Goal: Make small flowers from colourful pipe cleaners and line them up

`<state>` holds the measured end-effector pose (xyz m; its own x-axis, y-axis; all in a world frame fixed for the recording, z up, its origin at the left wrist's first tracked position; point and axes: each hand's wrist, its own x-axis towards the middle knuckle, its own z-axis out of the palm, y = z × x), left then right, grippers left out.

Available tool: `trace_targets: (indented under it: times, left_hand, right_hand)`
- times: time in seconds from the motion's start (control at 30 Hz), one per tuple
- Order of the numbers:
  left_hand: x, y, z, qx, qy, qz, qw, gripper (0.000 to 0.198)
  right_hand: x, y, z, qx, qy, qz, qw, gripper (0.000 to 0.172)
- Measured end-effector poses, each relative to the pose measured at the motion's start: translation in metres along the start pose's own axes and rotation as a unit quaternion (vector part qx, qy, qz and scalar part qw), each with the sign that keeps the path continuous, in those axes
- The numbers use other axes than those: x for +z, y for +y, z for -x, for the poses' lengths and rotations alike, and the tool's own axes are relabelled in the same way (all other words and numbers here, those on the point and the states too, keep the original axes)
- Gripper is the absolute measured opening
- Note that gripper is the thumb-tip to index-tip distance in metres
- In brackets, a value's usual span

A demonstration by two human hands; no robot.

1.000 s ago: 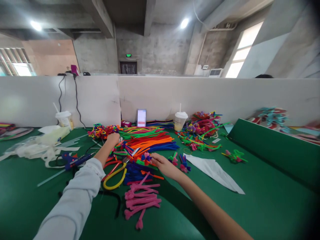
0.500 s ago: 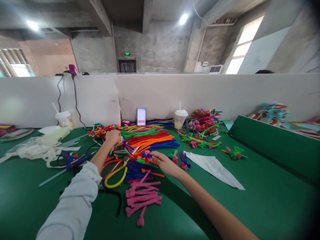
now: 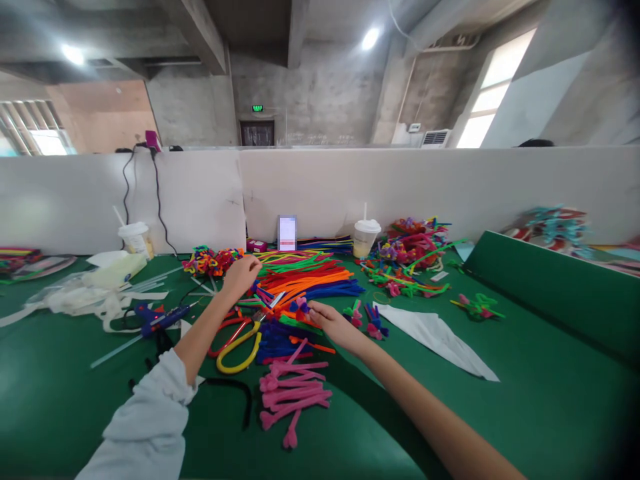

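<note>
My left hand (image 3: 241, 275) is raised over the pipe cleaners, its fingers curled together; whatever they hold, if anything, is too small to make out. Beside it is a heap of small multicoloured twisted pieces (image 3: 207, 261). My right hand (image 3: 334, 323) pinches a pink and blue pipe cleaner flower (image 3: 301, 305). Under and behind the hands lie rows of loose pipe cleaners (image 3: 320, 285) in green, red, orange and blue. Yellow-handled scissors (image 3: 240, 357) rest nearer me, alongside a red-handled tool (image 3: 220, 340). Pink heart-ended pipe cleaners (image 3: 295, 393) are laid out at the front.
A blue glue gun (image 3: 160, 319) lies at left near plastic bags (image 3: 75, 293). Two lidded cups, a left one (image 3: 136, 239) and a right one (image 3: 366, 237), flank a propped phone (image 3: 287, 233). White paper (image 3: 437, 337) and finished flowers (image 3: 376, 321) lie right, before a green board (image 3: 545, 293).
My left hand has moved right, away from the multicoloured heap and toward my right hand. The right hand still holds the flower in about the same place. The view has shifted slightly.
</note>
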<state>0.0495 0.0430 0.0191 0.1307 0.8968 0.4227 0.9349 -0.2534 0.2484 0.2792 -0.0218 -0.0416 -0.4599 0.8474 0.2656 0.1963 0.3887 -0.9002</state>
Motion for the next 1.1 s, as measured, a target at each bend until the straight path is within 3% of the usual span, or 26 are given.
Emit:
trace_targets:
  times: [0.07,0.17,0.3,0.7,1.1]
  left_hand:
    - [-0.001,0.019,0.019,0.053,0.005,0.034,0.998,0.018]
    - [-0.003,0.043,0.048,0.223,0.062,0.112,0.966,0.018]
    - [-0.006,0.055,0.070,0.320,0.086,0.102,0.938,0.023]
    - [-0.004,0.054,0.073,0.413,0.092,0.023,0.906,0.027]
    - [-0.002,0.053,0.072,0.422,0.095,0.012,0.901,0.031]
  right_hand:
    - [0.000,0.003,0.000,0.000,0.003,-0.002,1.000,0.037]
    - [0.001,0.004,0.001,-0.007,-0.010,-0.010,1.000,0.038]
    - [0.000,-0.002,0.003,-0.013,-0.019,-0.004,1.000,0.039]
    - [0.001,-0.008,0.003,-0.023,-0.022,-0.006,0.999,0.040]
    - [0.001,0.002,0.001,-0.015,-0.020,-0.012,1.000,0.038]
